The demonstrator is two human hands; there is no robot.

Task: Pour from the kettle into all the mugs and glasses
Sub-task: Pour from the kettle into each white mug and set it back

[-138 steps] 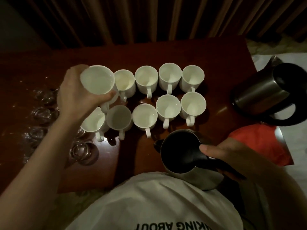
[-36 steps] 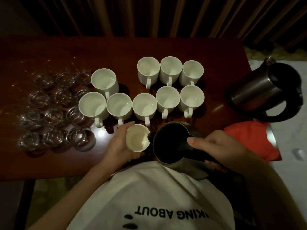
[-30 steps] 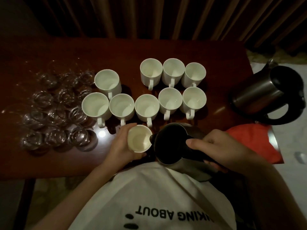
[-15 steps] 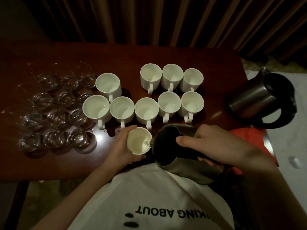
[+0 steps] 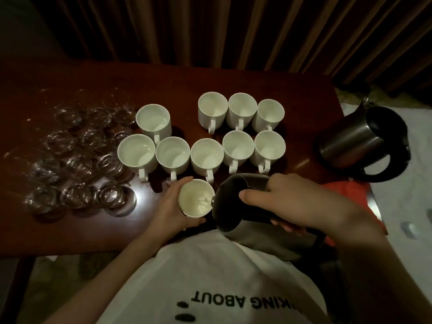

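We held a white mug (image 5: 196,198) in our left hand (image 5: 171,212), fingers wrapped round its side, just above the near edge of the dark wooden table (image 5: 163,80). Our right hand (image 5: 301,204) was clamped on the black handle of a steel kettle (image 5: 247,211), thumb stretched along the top — the kettle tipped left, spout touching the mug's right rim, w/ a thin stream of water splashing inside.

Nine more white mugs stood upright on the table in two rows, handles toward us. Back row: one mug (image 5: 153,120) alone at left, then a gap, then three mugs (image 5: 240,111) side by side. Front row: five mugs (image 5: 203,155) packed rim to rim. How full each one was, we could not tell in the dim light.

A cluster of clear glasses (image 5: 77,155) sat at the table's left, approx. four rows deep, close together; a bright reflection lay on the wood beside the nearest glass.

A second kettle (image 5: 364,141) — steel body, black handle, lid open — stood off the table's right end on a white surface (image 5: 402,206). A red object (image 5: 348,190) showed behind our right wrist. Brown curtains (image 5: 210,31) hung behind the table. We wore a white T-shirt (image 5: 210,277) w/ dark lettering.
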